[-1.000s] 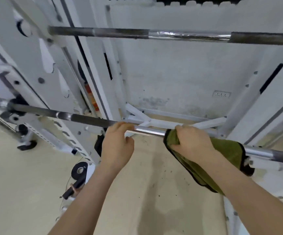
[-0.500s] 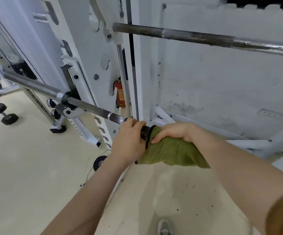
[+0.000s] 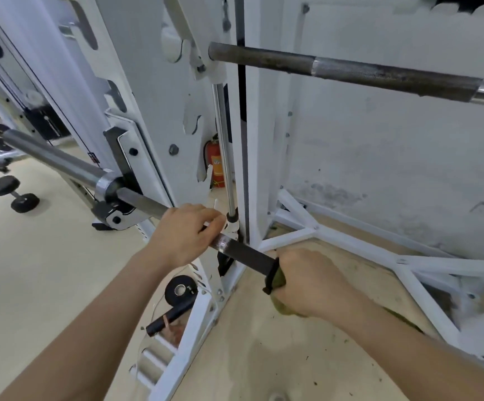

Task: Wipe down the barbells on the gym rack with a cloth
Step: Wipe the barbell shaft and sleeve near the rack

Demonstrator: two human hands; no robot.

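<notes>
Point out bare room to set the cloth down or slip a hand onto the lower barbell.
Open floor between the dumbbell and the left forearm; more between the rack foot and the right forearm. On the lower barbell, only a short stretch between left hand and cloth under the right hand. Crowded: black disc by the rack foot.

Stray gym gear
A black dumbbell [image 3: 13,193] is laid on the beige floor [image 3: 46,270] at far left; a red fire extinguisher [image 3: 218,172] is stood near the white wall [image 3: 379,154].
</notes>
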